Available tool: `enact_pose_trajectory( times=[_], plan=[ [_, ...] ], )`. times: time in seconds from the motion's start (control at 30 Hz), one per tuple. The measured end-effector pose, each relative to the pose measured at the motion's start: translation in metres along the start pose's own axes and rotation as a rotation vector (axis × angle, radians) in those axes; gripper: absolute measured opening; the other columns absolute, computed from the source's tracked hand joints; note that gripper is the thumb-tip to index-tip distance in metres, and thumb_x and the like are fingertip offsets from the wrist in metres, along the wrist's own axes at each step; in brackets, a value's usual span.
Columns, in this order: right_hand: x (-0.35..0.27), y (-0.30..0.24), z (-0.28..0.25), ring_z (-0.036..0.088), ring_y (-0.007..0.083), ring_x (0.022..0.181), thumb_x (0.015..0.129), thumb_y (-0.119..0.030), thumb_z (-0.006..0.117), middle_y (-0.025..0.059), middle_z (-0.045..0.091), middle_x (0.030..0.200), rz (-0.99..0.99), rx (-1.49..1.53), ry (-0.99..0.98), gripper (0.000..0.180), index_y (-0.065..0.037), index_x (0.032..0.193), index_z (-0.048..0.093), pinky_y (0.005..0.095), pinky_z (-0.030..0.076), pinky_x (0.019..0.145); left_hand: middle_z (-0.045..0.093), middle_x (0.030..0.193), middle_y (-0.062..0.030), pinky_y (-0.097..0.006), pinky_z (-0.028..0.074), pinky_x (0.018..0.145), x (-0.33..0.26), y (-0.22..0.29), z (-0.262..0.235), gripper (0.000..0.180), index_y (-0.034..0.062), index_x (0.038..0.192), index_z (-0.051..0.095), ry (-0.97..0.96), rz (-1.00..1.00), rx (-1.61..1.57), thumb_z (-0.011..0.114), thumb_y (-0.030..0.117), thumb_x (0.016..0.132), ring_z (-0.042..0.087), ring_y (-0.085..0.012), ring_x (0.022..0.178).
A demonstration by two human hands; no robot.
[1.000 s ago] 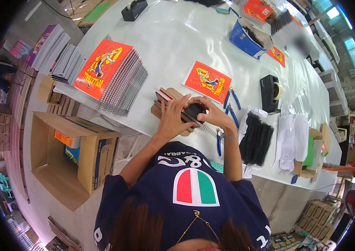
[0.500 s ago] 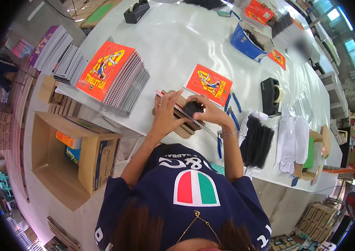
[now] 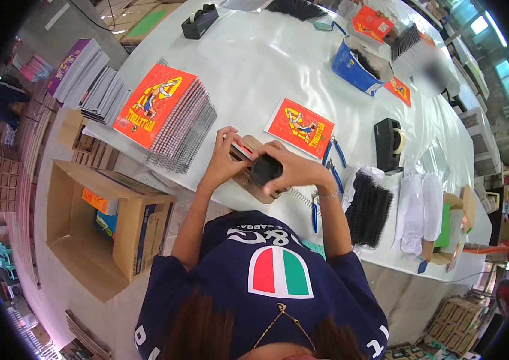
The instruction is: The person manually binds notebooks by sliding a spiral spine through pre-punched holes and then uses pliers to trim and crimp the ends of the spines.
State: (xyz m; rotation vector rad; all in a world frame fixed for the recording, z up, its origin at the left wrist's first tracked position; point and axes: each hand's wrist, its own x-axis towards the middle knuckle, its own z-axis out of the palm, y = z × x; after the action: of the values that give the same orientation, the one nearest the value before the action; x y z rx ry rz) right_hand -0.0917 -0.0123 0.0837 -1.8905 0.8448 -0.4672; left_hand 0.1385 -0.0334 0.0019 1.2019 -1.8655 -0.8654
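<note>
My left hand [image 3: 223, 162] is closed on the edge of a red-covered notebook [image 3: 243, 151], held on its side over a brown wooden jig [image 3: 255, 193]. My right hand [image 3: 296, 168] curls round a dark, round, cup-like piece [image 3: 266, 170] above the jig, its thumb and fingers pressed to it. Out from beneath that hand runs a thin spiral wire coil [image 3: 301, 197] toward a pair of blue-handled pliers [image 3: 315, 216] at the table edge. Most of the notebook is hidden by my fingers and the dark piece.
A stack of spiral notebooks [image 3: 164, 114] stands at the left; a single notebook [image 3: 300, 127] lies beyond my hands. Rightward are more blue pliers [image 3: 334, 171], a tape dispenser [image 3: 389, 144], black coils [image 3: 368, 207] and a blue container [image 3: 356, 69]. An open carton [image 3: 140, 234] sits left below.
My left hand has drawn back a little to the left, and its fingers now pinch the notebook at its far end. My right hand has shifted slightly nearer me with the dark piece.
</note>
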Motion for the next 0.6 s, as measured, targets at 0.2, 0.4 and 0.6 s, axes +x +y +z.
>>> enact_pose_trajectory(
  times=[0.2,0.4,0.6],
  plan=[
    [0.012,0.033,-0.005,0.054,0.0280,0.111,0.077,-0.053,0.075,0.0158,0.056,0.115,0.482,-0.228,0.322,0.070,-0.005,0.124,0.055,0.0366,0.045,0.096,0.046,0.114,-0.0125,-0.039,0.038,0.101,0.003,0.016,-0.004,0.050,0.0050,0.100,0.050,-0.023,0.006,-0.030,0.082,0.011,0.062,0.047,-0.0304,0.116],
    [0.019,0.030,0.002,0.053,0.0333,0.114,0.087,-0.042,0.066,0.0168,0.061,0.116,0.207,-0.059,0.226,0.051,-0.006,0.123,0.058,0.0387,0.038,0.102,0.046,0.106,-0.0093,-0.035,0.038,0.099,0.007,0.013,-0.006,0.046,0.0044,0.101,0.050,-0.063,0.008,-0.103,0.079,0.011,0.066,0.049,-0.0247,0.107],
    [0.022,-0.002,0.009,0.047,0.0398,0.119,0.087,-0.057,0.062,0.0206,0.049,0.127,0.121,-0.050,0.086,0.062,-0.012,0.128,0.051,0.0428,0.036,0.104,0.048,0.102,-0.0075,-0.031,0.038,0.096,0.007,-0.012,-0.008,0.034,0.0052,0.098,0.051,-0.082,-0.031,-0.341,0.071,0.004,0.070,0.050,-0.0212,0.104]
  ],
)
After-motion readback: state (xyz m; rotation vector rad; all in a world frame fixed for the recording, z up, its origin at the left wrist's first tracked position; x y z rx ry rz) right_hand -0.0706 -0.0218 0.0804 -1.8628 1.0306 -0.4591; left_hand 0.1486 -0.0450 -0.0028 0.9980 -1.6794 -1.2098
